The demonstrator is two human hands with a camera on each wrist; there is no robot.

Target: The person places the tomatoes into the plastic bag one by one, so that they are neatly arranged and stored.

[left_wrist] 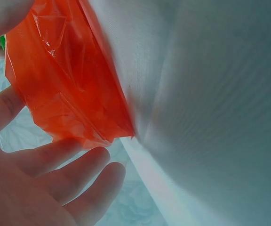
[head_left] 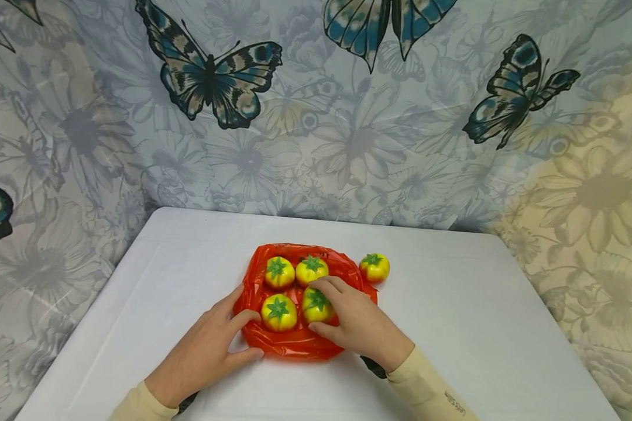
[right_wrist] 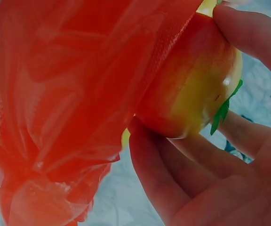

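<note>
A crumpled red plastic bag (head_left: 289, 351) lies spread on the table, and several yellow-red tomatoes with green star-shaped tops sit on it. My right hand (head_left: 355, 318) holds the near-right tomato (head_left: 316, 305) between thumb and fingers. In the right wrist view this tomato (right_wrist: 192, 80) is partly hidden by the bag's edge. At the bag's left side is my left hand (head_left: 210, 345), its fingers spread and touching the plastic (left_wrist: 69, 80). Beside that hand sits the near-left tomato (head_left: 279, 313). Two other tomatoes (head_left: 280, 273) stand in the bag's back half.
One more tomato (head_left: 375, 268) rests on the table just past the bag's back right edge. The white-covered table (head_left: 453, 292) reaches back to a wall cloth (head_left: 347, 158) printed with flowers and butterflies.
</note>
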